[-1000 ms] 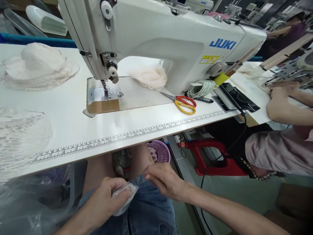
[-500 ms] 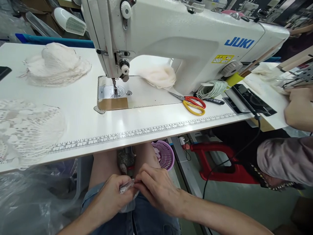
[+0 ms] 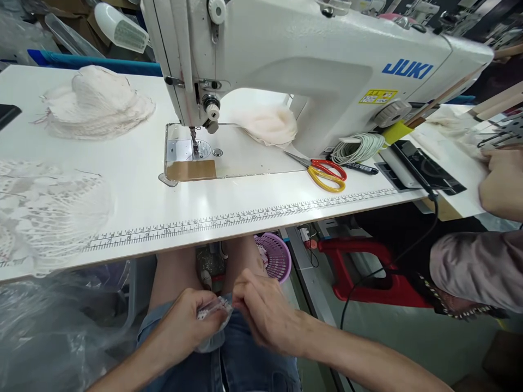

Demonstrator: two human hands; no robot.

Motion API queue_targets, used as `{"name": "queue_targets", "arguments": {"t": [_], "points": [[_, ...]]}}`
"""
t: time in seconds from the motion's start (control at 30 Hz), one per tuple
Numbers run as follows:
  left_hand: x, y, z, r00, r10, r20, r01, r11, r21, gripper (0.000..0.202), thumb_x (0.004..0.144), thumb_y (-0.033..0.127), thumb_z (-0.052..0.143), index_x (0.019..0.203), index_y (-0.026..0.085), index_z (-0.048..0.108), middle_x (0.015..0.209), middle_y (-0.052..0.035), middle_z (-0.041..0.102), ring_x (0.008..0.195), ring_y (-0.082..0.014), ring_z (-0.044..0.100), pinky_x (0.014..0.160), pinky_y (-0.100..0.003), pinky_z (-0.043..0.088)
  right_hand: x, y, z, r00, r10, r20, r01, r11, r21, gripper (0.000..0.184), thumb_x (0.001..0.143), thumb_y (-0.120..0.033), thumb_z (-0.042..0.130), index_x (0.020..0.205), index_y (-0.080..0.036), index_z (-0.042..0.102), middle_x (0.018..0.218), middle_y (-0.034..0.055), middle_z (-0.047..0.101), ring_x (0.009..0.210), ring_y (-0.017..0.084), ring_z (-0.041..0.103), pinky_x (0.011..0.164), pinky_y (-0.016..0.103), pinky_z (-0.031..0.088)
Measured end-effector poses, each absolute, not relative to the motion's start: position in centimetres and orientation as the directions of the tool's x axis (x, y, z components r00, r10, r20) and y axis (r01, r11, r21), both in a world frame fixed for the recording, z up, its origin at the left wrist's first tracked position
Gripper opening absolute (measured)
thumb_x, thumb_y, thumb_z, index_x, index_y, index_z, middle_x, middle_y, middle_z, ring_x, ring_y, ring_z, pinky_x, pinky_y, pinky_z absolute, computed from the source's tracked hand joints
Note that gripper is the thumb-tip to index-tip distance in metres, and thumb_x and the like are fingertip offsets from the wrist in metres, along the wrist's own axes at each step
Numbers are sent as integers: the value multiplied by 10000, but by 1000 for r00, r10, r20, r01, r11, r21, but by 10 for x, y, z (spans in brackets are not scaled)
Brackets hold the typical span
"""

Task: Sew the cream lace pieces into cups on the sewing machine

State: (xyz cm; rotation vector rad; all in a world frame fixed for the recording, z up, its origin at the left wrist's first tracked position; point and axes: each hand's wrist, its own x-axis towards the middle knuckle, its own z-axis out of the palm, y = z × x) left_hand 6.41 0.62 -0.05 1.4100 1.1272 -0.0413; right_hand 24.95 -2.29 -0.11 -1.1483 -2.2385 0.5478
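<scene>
Over my lap, my left hand (image 3: 194,321) grips a small clear plastic bag (image 3: 212,344) with white, dark-speckled material showing at its top between thumb and fingers. Just right of it is my right hand (image 3: 261,313), its thumb and fingertips pinched together close to the bag's edge. Whatever those fingertips hold, if anything, is too small or hidden to make out. Both hands are below the front edge of the white sewing table (image 3: 229,204).
A JUKI sewing machine (image 3: 286,65) stands on the table, with scissors (image 3: 327,177), coiled cord (image 3: 357,148) and pale fabric pieces (image 3: 98,106) around it. Lace pieces (image 3: 61,212) lie front left. Below are a purple basket (image 3: 280,258) and red stool (image 3: 368,294). A co-worker's sleeve (image 3: 478,269) is at right.
My right hand has drawn slightly right, opening a small gap from my left hand. More of the bag's top shows now. The view has shifted a little.
</scene>
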Motion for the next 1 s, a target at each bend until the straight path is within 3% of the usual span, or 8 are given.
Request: {"name": "queue_targets", "arguments": {"t": [0.1,0.2,0.3,0.4,0.63,0.73,0.87,1.0], "points": [[64,5,-2,519,585,-624,618,247,746,336,758,370,488,522,197,323,537,68,218,520,-87,213,463,-231,148,250,-23,4,-478,852,214,561,484,-671,144,977,-238,294,928,-172,413,820,27,486,701,138,474,534,239,295],[64,4,-4,529,582,-617,612,242,753,326,771,374,497,545,191,352,563,62,223,538,-91,216,469,-232,150,248,-23,3,-514,847,135,625,477,-618,200,967,-360,386,986,-176,461,851,22,511,694,134,480,498,241,265],[62,4,-4,519,585,-624,627,236,743,322,777,377,487,550,193,350,558,64,226,536,-93,220,468,-234,152,247,-24,-1,-525,844,107,695,498,-518,137,949,-280,436,888,-177,501,802,10,505,631,130,437,476,255,215],[61,5,-4,508,583,-633,636,241,733,320,783,364,466,545,199,331,540,69,227,520,-92,225,463,-231,155,248,-25,-3,-505,858,95,717,479,-507,144,935,-190,418,810,-170,486,766,10,491,601,128,400,480,258,206],[64,8,-3,592,539,-600,558,264,787,210,743,297,498,584,163,471,571,59,293,559,-100,262,494,-222,194,247,-23,5,-611,776,157,429,492,-758,144,838,-59,380,861,-175,463,925,43,533,745,114,495,580,210,332],[65,9,4,612,519,-598,552,261,792,178,712,274,512,581,155,496,569,58,301,562,-100,263,497,-215,203,245,-24,4,-665,720,196,372,547,-749,187,780,-38,387,866,-179,473,858,15,545,679,106,492,534,218,307],[58,11,23,572,541,-616,584,258,769,309,734,389,510,532,188,391,532,60,282,523,-98,253,463,-214,189,259,-29,-12,-694,692,198,490,656,-574,118,778,-100,419,769,-191,493,689,-5,510,568,131,425,512,264,242],[56,13,31,536,595,-599,602,228,765,342,770,437,472,546,183,423,534,49,322,519,-107,315,476,-216,240,285,-26,-29,-489,870,71,671,426,-607,189,849,-96,355,732,-174,481,620,7,496,518,132,406,498,255,247]]}}
